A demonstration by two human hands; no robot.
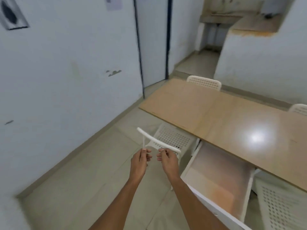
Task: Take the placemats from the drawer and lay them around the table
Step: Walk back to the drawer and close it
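Hands first: the left hand (141, 156) and right hand (167, 157) are being held close together, fingers curled, nothing clearly gripped. The drawer (217, 176) is being left open beside them, placemats unseen. The table (216, 113) is being left bare, everything undone.

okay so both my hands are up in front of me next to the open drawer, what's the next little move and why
Probably lower your right hand into the open drawer and take a grip on the top placemat. Both it and the left hand seem to hold nothing, though blur makes that uncertain, and the table shows no mats laid yet.
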